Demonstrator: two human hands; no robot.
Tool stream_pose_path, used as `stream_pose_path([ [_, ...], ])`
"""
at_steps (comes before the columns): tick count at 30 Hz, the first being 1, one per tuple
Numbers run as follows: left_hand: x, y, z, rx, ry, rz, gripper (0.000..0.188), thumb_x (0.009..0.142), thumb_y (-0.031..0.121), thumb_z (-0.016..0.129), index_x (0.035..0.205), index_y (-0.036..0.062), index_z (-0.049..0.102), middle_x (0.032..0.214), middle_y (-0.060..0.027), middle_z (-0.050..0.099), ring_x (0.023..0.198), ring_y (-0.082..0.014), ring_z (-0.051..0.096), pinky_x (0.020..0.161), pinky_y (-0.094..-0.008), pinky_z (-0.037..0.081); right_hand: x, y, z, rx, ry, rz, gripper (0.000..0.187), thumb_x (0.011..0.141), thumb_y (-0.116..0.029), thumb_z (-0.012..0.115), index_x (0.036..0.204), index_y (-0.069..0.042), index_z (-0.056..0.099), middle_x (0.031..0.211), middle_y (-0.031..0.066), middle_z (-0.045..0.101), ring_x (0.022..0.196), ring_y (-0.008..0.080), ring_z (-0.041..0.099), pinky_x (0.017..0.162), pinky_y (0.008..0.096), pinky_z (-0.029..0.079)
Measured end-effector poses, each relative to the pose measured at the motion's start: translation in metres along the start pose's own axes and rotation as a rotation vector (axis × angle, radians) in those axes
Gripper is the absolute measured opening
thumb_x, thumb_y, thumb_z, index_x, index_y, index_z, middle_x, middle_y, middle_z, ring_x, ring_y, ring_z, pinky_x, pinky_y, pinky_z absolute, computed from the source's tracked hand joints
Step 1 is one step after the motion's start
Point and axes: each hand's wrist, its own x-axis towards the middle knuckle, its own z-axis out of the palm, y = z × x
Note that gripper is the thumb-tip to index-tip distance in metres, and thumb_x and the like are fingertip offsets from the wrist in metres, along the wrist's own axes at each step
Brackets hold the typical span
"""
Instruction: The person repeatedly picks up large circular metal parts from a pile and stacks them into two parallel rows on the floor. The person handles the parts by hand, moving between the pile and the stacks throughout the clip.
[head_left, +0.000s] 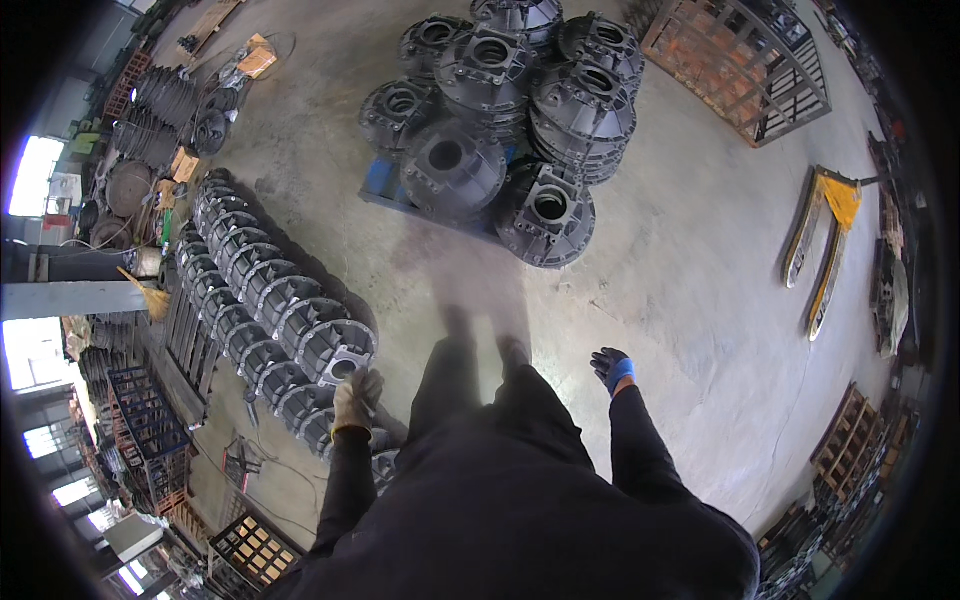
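My left hand [356,400], in a beige work glove, hangs beside the near end of two long rows of dark metal housings [325,345]. Its fingers are curled closed, and what they hold, if anything, is too small to make out. My right hand [612,370], in a black and blue glove, hangs over the concrete floor with fingers loosely apart and nothing visible in them. Ahead of my feet, more bell-shaped metal housings [453,168] are stacked in several piles on a blue pallet [380,180].
A rusty metal cage [735,65] stands at the far right, with a yellow pallet jack [838,200] nearer. Wooden pallets [848,440] lie at the right edge. Left are a broom [150,295], stacked round parts [160,110] and dark racks [150,425]. Cables trail over the floor there.
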Motion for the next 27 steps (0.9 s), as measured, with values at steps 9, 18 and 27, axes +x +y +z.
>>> stream_pose_path([
  [9,0.219,0.095,0.159,-0.403,-0.350,-0.135,0.062,0.097,0.043,0.044,0.143,0.0044,0.033,0.147,-0.0158,0.037,0.137,-0.0322,0.034,0.114,-0.0449,0.027,0.004,-0.045,0.104,-0.073,-0.032,-0.140,0.034,0.093,-0.027,0.053,0.122,-0.011,0.057,0.113,0.0150,0.068,0.093,0.0269,0.068,0.074,0.0341,0.049],
  [18,0.484,0.130,0.334,-0.665,-0.166,-0.548,0.073,0.092,0.061,0.034,0.149,0.0161,0.025,0.155,-0.0034,0.027,0.143,-0.0223,0.023,0.116,-0.0481,0.017,-0.030,-0.073,0.165,-0.069,0.085,-0.039,0.039,0.092,-0.031,0.060,0.122,-0.008,0.056,0.108,0.0171,0.068,0.088,0.0263,0.068,0.080,0.0379,0.051],
  [27,0.607,0.080,0.379,-0.663,0.244,-0.469,0.067,0.082,0.066,0.052,0.133,0.0224,0.054,0.139,-0.0006,0.052,0.125,-0.0261,0.048,0.107,-0.0498,0.032,-0.056,-0.105,0.230,-0.202,0.135,-0.102,0.037,0.091,-0.028,0.061,0.120,-0.005,0.058,0.105,0.0163,0.069,0.088,0.0252,0.068,0.083,0.0353,0.052],
])
